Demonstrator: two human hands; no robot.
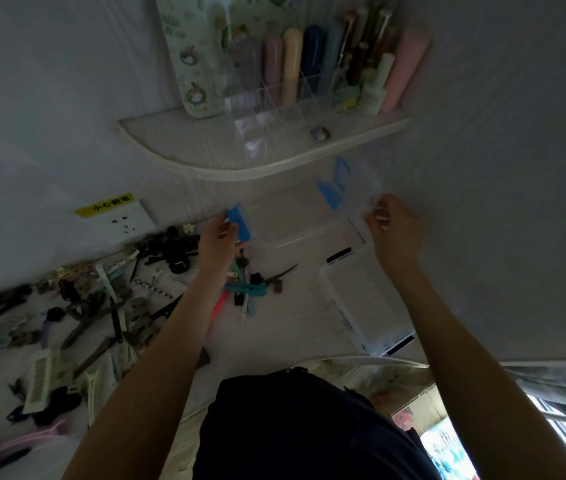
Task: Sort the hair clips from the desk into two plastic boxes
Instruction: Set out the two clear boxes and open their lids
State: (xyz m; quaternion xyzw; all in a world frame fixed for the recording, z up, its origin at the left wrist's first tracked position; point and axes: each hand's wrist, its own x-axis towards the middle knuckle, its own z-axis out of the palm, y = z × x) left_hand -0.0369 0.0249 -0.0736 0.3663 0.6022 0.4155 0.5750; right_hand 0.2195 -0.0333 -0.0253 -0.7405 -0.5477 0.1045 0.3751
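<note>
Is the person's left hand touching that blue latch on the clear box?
Touching. In the head view, the left hand closes its fingers over the blue latch at the end of the clear box, with no gap between them.

I count two clear boxes [292, 216] [368, 299], my two hands [219, 240] [395, 226], and clips [101, 306] too many to count.

Hair clips [77, 317] left on desk [295, 317]; plastic boxes [368, 303] right.

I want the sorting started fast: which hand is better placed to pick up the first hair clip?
Probably the left hand. It sits at the clear box's blue latch, just above the nearest clips. The right hand is at the box's far side, away from them.
</note>
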